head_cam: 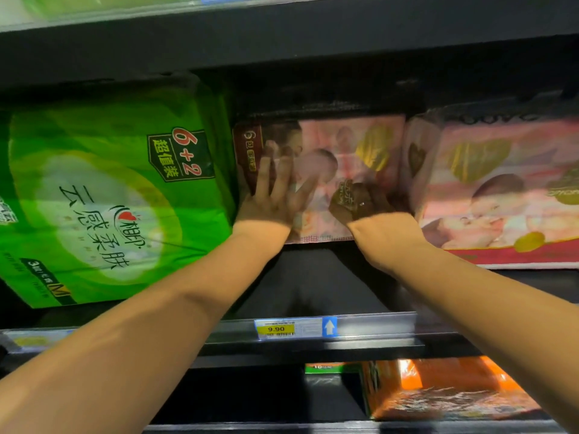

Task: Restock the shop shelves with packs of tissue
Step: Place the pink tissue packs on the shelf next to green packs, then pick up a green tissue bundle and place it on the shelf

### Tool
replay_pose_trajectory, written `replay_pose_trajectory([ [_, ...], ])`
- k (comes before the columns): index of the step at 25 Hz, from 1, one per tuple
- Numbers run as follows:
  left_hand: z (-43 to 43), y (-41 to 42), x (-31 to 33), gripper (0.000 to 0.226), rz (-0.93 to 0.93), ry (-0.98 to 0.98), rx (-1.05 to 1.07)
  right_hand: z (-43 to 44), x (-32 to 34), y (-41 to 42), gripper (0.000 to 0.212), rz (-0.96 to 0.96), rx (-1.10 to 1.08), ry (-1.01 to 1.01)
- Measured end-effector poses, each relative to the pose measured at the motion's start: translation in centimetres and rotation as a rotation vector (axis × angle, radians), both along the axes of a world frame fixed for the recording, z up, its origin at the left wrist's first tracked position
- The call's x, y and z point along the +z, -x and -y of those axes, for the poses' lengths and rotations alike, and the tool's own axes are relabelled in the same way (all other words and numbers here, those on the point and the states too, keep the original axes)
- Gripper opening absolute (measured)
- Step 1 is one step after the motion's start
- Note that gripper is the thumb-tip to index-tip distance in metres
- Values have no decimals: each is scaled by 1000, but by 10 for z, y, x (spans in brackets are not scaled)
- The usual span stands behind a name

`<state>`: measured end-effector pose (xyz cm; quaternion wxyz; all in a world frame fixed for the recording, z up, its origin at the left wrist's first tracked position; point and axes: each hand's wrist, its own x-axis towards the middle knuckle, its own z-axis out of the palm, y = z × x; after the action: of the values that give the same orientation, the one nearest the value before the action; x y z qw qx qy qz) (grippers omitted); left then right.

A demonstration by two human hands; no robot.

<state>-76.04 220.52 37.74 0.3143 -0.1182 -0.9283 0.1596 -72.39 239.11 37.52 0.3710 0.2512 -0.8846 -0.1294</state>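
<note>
Looks like a shop, seen close up at a stocked aisle. Shows dark shelving in tiers: a middle shelf (313,277), an upper shelf (282,36) above it, and one more level below. Carries a clear plastic rail (376,327) along the front edge of the middle shelf, with a yellow price label (275,329) reading 9.90 and a blue arrow tag (329,327) just beside it. Holds factory-wrapped goods with printed fronts facing outward: a big green pack (109,195) marked "6+2", a pink pack (344,145) beside it, and a second pink pack (501,189) of the same design on the right. Keeps an orange pack (445,389) and a small green pack (326,367) on the level below.
</note>
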Motion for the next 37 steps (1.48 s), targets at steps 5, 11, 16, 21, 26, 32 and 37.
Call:
replay_pose_trajectory([
  [5, -3, 2, 1, 101, 214, 111, 136, 2, 1, 0, 56, 256, -244, -30],
  [11, -2, -36, 18, 61, 221, -31, 21, -1, 5, -26, 40, 520, -291, 110],
  [16, 23, -80, 13, 58, 204, -151, -290, -12, 2, -69, 44, 399, -223, 268],
  [21, 37, -118, -16, 63, 230, -302, -393, -26, -15, -120, 52, 257, -170, 314],
  [26, 41, -186, -57, 63, 129, -377, -369, -37, -48, -169, 59, 287, -125, 323],
  [32, 30, -277, -102, 75, 230, -444, -61, -27, -90, -218, 61, 390, 30, 280],
  [37, 45, -382, -149, 83, 406, -624, 276, 16, -133, -259, 64, 524, 174, 181],
])
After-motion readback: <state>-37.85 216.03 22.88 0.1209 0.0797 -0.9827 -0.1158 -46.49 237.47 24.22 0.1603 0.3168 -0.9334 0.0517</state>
